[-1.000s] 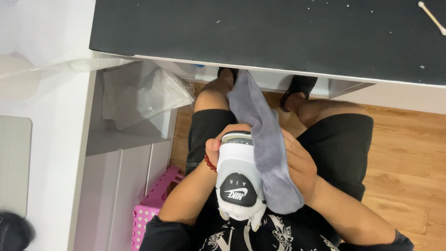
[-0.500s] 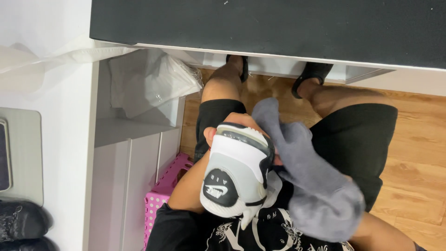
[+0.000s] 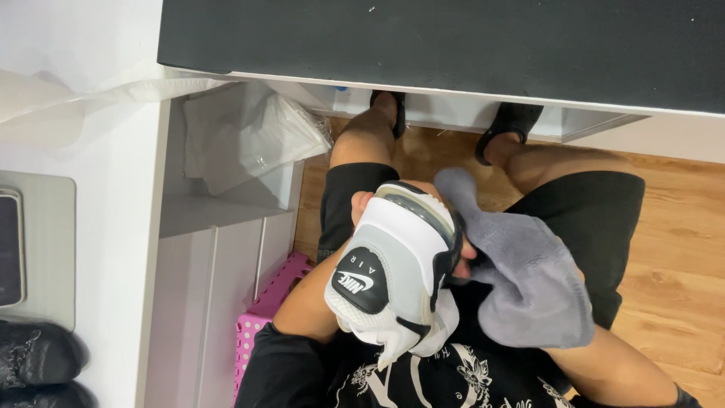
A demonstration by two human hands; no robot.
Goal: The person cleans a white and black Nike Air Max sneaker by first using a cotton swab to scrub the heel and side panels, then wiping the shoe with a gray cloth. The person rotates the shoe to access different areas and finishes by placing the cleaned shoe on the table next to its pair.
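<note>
**Down on the lap: shoe in one hand, cloth over the other**

Left hand [image 3: 362, 208] reaches behind the white, grey and black leather sneaker [image 3: 393, 268], fingers clamped on it above the lap. Right hand [image 3: 468, 253] lies buried under the soft grey cloth [image 3: 529, 279]; its fingers are hidden. Clear plastic bags [image 3: 249, 136] sit on the white shelf [image 3: 219, 215], below the black table [image 3: 453, 45].

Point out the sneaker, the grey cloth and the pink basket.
sneaker [image 3: 393, 257], head view, white side panel.
grey cloth [image 3: 529, 279], head view, middle of the fabric.
pink basket [image 3: 260, 317], head view, dotted rim.
</note>
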